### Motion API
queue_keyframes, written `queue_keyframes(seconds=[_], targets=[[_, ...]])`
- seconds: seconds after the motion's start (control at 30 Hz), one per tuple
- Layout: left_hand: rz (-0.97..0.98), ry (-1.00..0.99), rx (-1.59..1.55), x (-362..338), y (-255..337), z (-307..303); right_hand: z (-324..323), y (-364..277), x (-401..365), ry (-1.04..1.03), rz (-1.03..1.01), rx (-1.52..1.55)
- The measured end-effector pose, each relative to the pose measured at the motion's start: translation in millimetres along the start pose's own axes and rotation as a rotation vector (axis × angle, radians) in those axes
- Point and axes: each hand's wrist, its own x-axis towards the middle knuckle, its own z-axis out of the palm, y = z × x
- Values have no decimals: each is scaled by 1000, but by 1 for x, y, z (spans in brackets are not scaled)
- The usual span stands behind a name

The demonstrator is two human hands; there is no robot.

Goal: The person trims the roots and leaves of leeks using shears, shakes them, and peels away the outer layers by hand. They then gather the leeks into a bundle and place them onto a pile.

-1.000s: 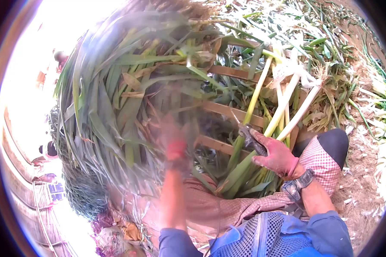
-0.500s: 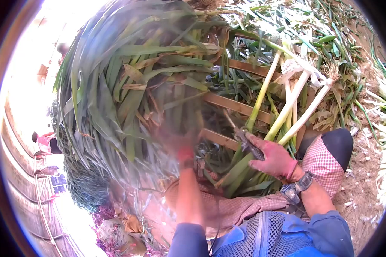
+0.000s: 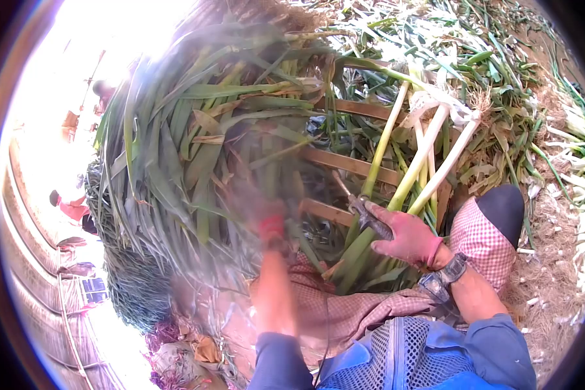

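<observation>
My right hand (image 3: 409, 237), in a pinkish glove, is closed around an air blow gun (image 3: 369, 218) with a dark grey body and thin metal nozzle. The nozzle points up and left toward the leaves. Beside this hand, several long leeks (image 3: 406, 185) lie slanted, white root ends up and green ends down by my lap. My left hand (image 3: 263, 211), reddish at the wrist, reaches into a big heap of green leek leaves (image 3: 195, 130); its fingers are smeared and partly hidden by the leaves.
A wooden slatted frame (image 3: 351, 166) stands under the leeks. Loose leaves and trimmings (image 3: 448, 39) cover the ground behind. Leeks lie in a row at the right edge (image 3: 582, 136). A checkered cloth (image 3: 370, 305) covers my lap. Another person (image 3: 73, 207) is far left.
The view has shifted slightly, so the heap and the leeks sit a little differently in the frame. My right hand keeps its grip on the blow gun; my left stays blurred among the leaves.
</observation>
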Motion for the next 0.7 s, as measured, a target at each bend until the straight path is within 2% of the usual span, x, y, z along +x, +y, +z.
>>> queue_keyframes(seconds=[0.1, 0.2, 0.3, 0.37, 0.47, 0.53, 0.6, 0.7], targets=[[86, -67, -18, -36, 26, -18, -12, -9, -8, -3, 47, -13], [100, -94, -53, -77, 56, -43, -7, 11, -9, 66, 8, 22], [11, -115, -143, -99, 55, -28, -18, 6, -14, 95, 51, 71], [59, -81, -126, -126, 49, -8, -23, 6, -15, 114, 37, 117], [63, -194, -14, -175, 49, 20, -26, 1, -17, 127, 5, 138], [162, -270, 100, -208, 51, 32, -26, -5, -20, 143, -36, 143], [179, -319, 110, -227, 45, 41, -27, -12, -23, 23, -6, 134], [263, -413, 178, -232, 33, 36, -29, -9, -21, 115, 22, 111]])
